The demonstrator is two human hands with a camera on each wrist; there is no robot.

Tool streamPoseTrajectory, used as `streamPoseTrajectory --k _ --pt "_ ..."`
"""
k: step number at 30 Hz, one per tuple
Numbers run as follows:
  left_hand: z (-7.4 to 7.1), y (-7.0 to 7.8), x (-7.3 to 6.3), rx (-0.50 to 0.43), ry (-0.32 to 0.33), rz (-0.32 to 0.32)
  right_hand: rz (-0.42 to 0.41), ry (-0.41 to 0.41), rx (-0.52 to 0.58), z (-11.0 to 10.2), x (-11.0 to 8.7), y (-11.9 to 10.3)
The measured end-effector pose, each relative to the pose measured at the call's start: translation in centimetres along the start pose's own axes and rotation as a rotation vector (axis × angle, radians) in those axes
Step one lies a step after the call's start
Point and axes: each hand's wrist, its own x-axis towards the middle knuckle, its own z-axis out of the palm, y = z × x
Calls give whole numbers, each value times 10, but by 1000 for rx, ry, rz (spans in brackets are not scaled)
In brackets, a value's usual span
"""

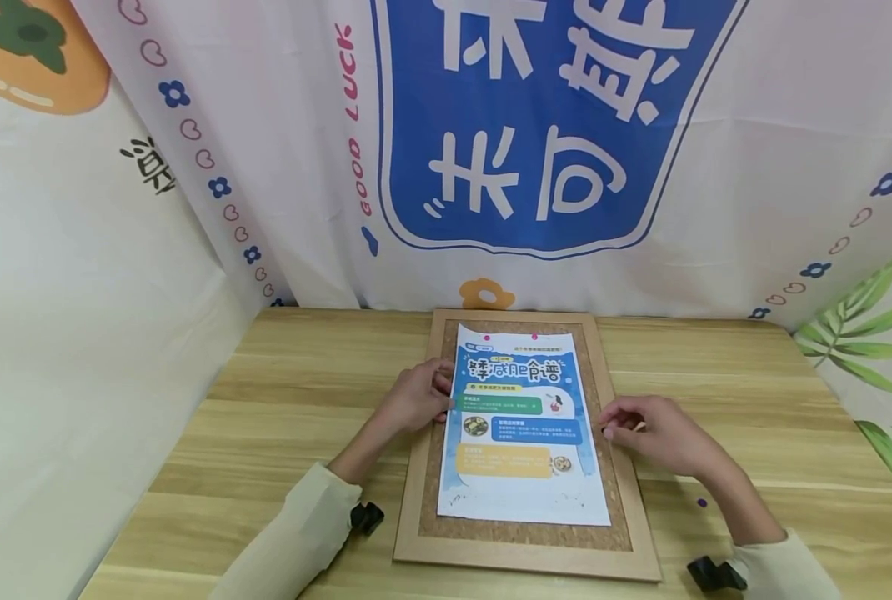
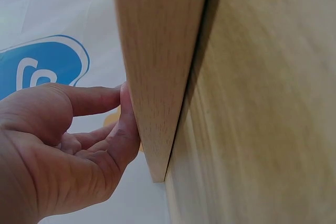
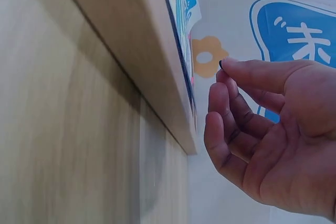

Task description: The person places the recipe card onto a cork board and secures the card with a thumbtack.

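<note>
A blue-and-white printed poster (image 1: 521, 425) lies on a wood-framed cork board (image 1: 622, 517), held by two pink thumbtacks (image 1: 487, 337) along its top edge. My left hand (image 1: 421, 393) rests at the board's left side, its fingertips at the poster's left edge. The left wrist view shows its thumb and bent fingers reaching over the frame (image 2: 163, 61); the contact is partly hidden there. At the poster's right edge, over the frame, my right hand (image 1: 659, 433) pinches a small dark thumbtack (image 3: 221, 64) between thumb and index finger, other fingers loosely curled.
A purple thumbtack (image 1: 702, 502) lies on the wooden table (image 1: 288, 400) right of the board. Behind the table hangs a white cloth (image 1: 296, 167) with blue and pink print. Black wrist devices (image 1: 716, 575) sit at both sleeves.
</note>
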Motion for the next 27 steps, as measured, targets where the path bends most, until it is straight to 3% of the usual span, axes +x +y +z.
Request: streamPoseTrajectory --k 12,27 --pt "1 3 1 9 4 6 38 -8 16 6 6 -17" --pt "2 2 1 12 7 -13 3 -26 10 22 20 -47"
